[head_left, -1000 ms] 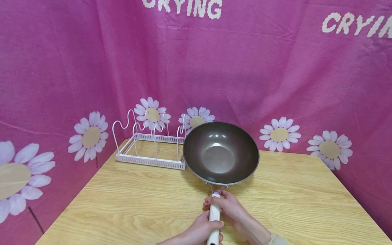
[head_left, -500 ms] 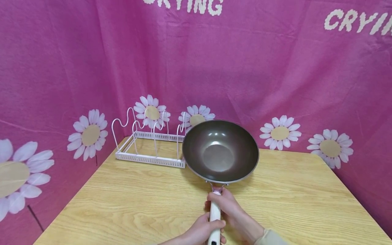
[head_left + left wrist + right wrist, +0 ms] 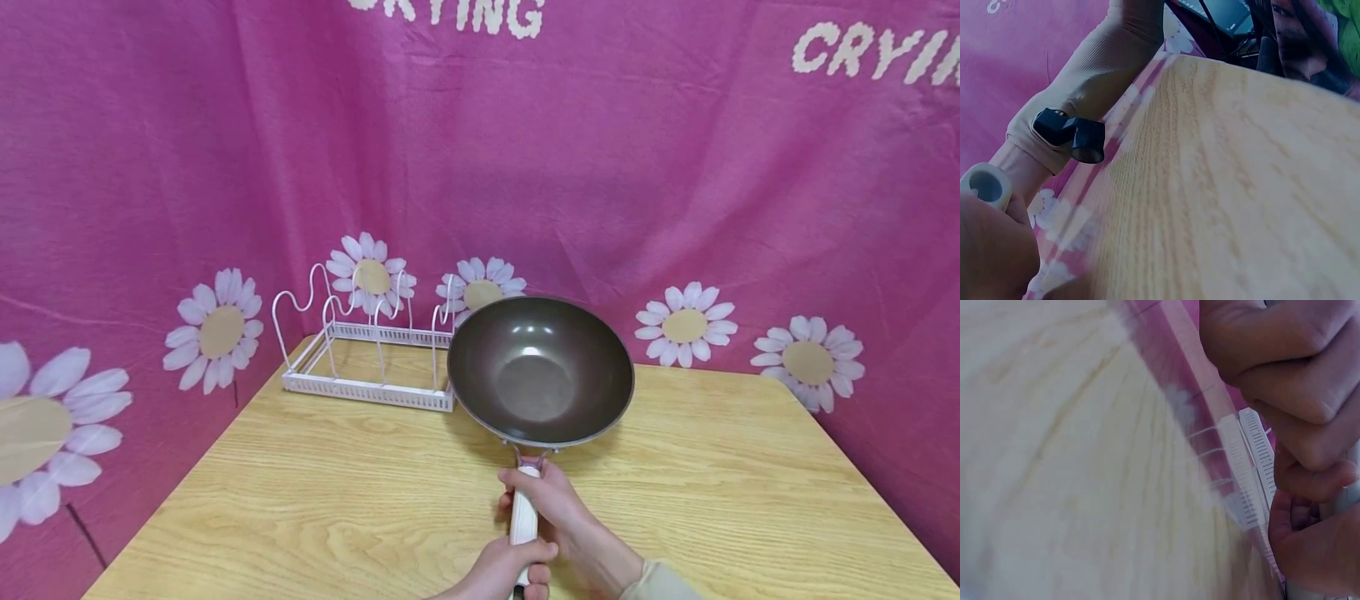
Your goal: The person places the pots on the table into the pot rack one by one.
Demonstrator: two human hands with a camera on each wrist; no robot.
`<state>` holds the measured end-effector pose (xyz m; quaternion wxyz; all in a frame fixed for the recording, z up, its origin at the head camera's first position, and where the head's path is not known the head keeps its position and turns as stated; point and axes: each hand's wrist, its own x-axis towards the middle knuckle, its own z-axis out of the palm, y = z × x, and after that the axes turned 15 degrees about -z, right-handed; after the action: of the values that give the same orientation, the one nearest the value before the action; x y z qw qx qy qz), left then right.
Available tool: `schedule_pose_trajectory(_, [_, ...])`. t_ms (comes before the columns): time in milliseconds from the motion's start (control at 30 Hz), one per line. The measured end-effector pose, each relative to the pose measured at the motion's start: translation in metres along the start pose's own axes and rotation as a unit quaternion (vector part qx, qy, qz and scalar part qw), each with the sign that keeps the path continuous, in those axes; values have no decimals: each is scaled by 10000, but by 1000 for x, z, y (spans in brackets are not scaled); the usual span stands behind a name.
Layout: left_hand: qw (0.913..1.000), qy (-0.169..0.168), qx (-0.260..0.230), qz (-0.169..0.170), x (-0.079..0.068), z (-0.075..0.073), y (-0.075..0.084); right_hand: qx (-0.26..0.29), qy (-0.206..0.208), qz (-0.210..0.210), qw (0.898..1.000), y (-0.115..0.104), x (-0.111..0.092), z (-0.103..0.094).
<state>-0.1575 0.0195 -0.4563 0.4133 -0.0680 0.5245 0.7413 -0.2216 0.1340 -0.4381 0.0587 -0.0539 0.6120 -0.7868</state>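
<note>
In the head view a dark-lined wok (image 3: 536, 379) is held over the table with its bowl tilted toward me. Both hands grip its white handle (image 3: 524, 517). My right hand (image 3: 558, 504) wraps the upper part near the bowl, thumb lying across the top. Lower down, my left hand (image 3: 510, 567) holds the handle's end, its fingers curled round from below. The left wrist view shows the hollow handle end (image 3: 988, 184) above the left hand (image 3: 997, 256). Curled fingers (image 3: 1316, 381) fill the right side of the right wrist view. Whether the wok's base touches the table is hidden.
A white wire pan rack (image 3: 367, 392) with wavy dividers stands at the table's back left, close beside the wok's left rim. The wooden table (image 3: 300, 500) meets a pink flowered cloth (image 3: 585, 167) behind and at the sides.
The wok stays nearly in place, in the same tilt. My left hand has shifted slightly right and down at the handle's end, and its fingers now cover more of it.
</note>
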Motion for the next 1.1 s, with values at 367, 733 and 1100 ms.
schedule_pose_trajectory(367, [9997,21,-206,135,-5,3,3,217,-197,92,9995,0,-10,8])
schedule_pose_trajectory(733, [9936,892,457,518,-4,2,-4,173,7,136,9998,6,-11,12])
schedule_pose_trajectory(1100, [9915,941,662,607,-6,-2,-3,-82,177,2,9998,9,-10,18])
